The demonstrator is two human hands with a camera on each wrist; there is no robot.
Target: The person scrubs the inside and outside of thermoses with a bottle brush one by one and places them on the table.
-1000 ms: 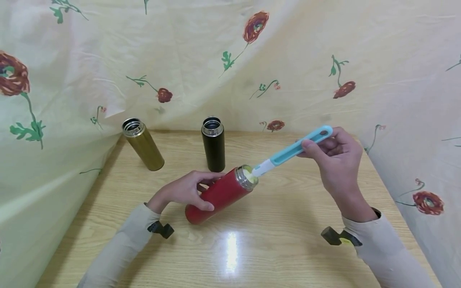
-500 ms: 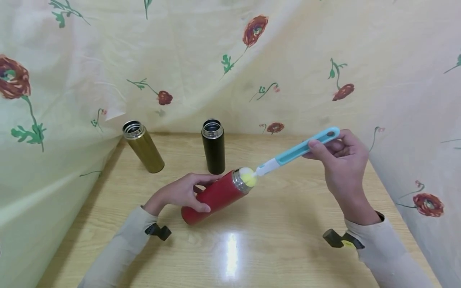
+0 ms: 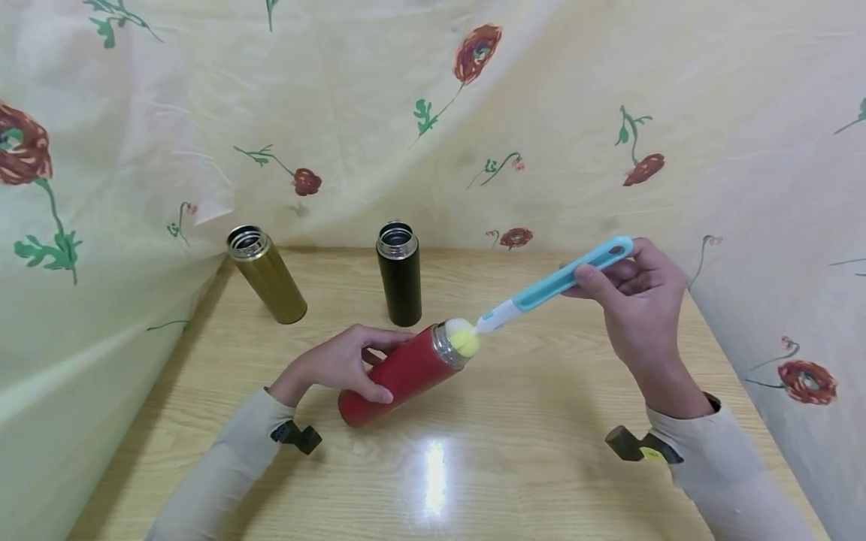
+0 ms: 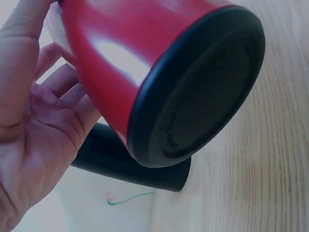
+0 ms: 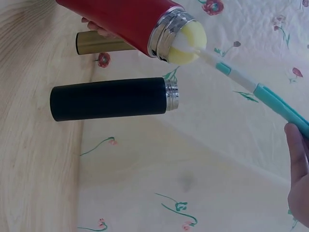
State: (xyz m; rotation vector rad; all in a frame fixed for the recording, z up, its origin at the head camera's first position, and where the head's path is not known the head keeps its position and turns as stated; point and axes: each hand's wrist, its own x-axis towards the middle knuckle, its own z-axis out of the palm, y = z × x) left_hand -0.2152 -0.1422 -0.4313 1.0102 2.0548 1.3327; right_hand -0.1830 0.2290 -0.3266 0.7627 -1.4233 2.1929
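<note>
- Your left hand (image 3: 341, 362) grips the red flask (image 3: 399, 373) around its middle, fingers curled over the top and the thumb pressed to the near side; the left wrist view shows the palm (image 4: 38, 130) cupped against the flask's red wall (image 4: 120, 53).
- The red flask lies tilted over the wooden table (image 3: 514, 451) — its black base (image 4: 203, 92) sits low toward you and its steel mouth (image 3: 441, 347) points up and to the right.
- Your right hand (image 3: 639, 300) pinches the blue handle (image 3: 571, 274) of the bottle brush near its far end, thumb on the near side and fingers curled behind it.
- The brush's yellow sponge head (image 3: 463, 338) sits at the flask's mouth, partly inside and partly showing; the right wrist view shows the sponge (image 5: 186, 41) bulging out of the steel rim (image 5: 164, 34).
- The brush shaft runs from the sponge up and right to your hand, white near the sponge and blue beyond.
- A black flask (image 3: 399, 274) stands upright and open just behind the red one, apart from it.
- A gold flask (image 3: 267, 274) stands open at the table's far left — it looks tilted in this view.
- A cream cloth with red flowers (image 3: 473, 113) hangs behind and beside the table.
</note>
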